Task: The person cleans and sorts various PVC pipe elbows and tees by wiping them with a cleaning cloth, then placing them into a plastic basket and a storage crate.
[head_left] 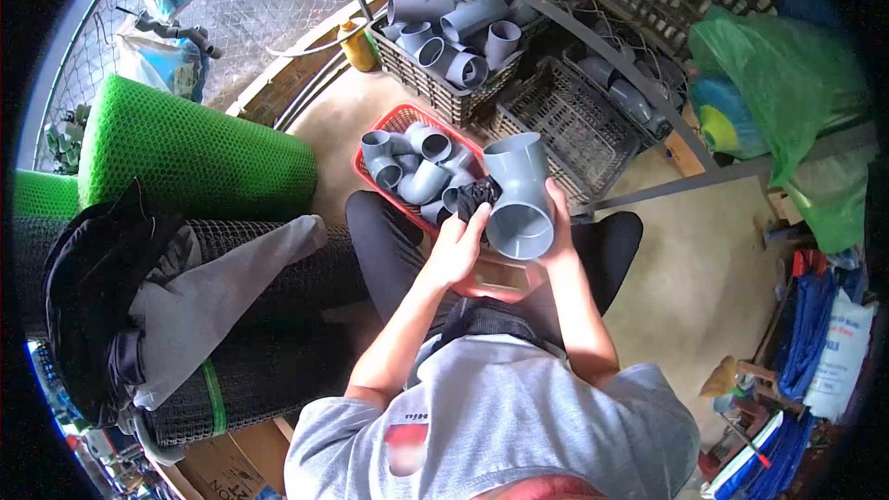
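A large grey plastic pipe tee (520, 187) is held up in front of my lap, one wide opening facing me. My right hand (559, 222) is closed around its right side. In my left hand (460, 243) is a crumpled black cloth (477, 197), pinched and pressed near the tee's left side. Just beyond my left hand stands a red plastic basket (404, 115) filled with several grey pipe fittings (425, 182), elbows and tees among them. The inside of the tee shows in part; the fingers behind it are hidden.
A black crate (407, 69) heaped with grey fittings stands ahead, beside another black crate (569, 116). Rolls of green mesh (190, 153) and black mesh (269, 352) lie left, with a grey garment (208, 315) on top. A yellow bottle (357, 46) stands near the wire fence. Green plastic (778, 83) hangs right.
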Demonstrator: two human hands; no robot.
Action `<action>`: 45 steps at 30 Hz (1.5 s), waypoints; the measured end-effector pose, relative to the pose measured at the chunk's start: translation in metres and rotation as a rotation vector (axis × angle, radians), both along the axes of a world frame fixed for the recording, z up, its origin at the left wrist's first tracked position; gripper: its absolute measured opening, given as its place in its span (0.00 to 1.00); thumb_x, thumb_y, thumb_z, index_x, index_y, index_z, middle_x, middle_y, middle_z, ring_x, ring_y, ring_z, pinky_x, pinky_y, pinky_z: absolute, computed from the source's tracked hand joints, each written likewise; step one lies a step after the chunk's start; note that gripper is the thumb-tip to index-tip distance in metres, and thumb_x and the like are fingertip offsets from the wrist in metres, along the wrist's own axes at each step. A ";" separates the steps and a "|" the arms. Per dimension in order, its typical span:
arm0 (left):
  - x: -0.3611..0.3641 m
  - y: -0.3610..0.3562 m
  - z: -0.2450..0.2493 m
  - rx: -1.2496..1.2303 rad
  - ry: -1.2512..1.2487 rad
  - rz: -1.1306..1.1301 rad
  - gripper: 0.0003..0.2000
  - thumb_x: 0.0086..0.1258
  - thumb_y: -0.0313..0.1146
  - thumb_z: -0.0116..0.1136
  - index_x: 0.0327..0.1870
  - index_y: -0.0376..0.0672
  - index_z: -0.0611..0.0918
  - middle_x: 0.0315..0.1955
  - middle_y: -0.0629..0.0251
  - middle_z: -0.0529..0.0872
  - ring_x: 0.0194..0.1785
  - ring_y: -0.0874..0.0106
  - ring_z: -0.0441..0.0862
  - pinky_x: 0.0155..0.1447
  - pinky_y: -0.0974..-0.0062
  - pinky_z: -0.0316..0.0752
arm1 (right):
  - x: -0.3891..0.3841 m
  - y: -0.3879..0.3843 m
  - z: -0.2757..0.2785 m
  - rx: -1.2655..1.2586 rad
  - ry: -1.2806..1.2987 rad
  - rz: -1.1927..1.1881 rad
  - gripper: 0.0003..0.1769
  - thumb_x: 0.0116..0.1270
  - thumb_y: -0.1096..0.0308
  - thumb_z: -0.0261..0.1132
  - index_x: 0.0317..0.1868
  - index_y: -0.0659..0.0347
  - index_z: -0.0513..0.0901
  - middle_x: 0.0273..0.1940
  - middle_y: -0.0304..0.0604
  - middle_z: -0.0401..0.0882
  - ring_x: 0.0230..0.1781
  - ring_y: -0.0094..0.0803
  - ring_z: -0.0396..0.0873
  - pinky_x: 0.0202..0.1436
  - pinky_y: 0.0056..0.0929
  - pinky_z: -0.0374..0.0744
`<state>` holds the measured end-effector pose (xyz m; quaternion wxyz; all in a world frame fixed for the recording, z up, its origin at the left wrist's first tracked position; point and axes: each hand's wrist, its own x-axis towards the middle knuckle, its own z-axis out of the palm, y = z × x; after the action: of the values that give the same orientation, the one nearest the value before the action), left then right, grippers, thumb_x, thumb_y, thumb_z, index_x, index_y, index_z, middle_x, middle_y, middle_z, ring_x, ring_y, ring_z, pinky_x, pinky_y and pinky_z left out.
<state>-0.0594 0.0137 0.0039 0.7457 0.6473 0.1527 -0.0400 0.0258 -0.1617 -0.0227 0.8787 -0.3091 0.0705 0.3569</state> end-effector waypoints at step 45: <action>0.009 -0.015 0.042 1.008 -0.941 -0.450 0.26 0.60 0.36 0.69 0.62 0.44 0.84 0.66 0.48 0.79 0.74 0.49 0.71 0.80 0.48 0.58 | -0.011 -0.011 0.032 0.363 -0.059 0.213 0.54 0.77 0.23 0.39 0.74 0.67 0.71 0.67 0.53 0.79 0.65 0.39 0.82 0.69 0.39 0.81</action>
<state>-0.0499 -0.0009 0.0457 0.3173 0.8767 -0.3214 0.1655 0.0153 -0.1727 0.0095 0.8789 -0.1620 -0.0538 0.4454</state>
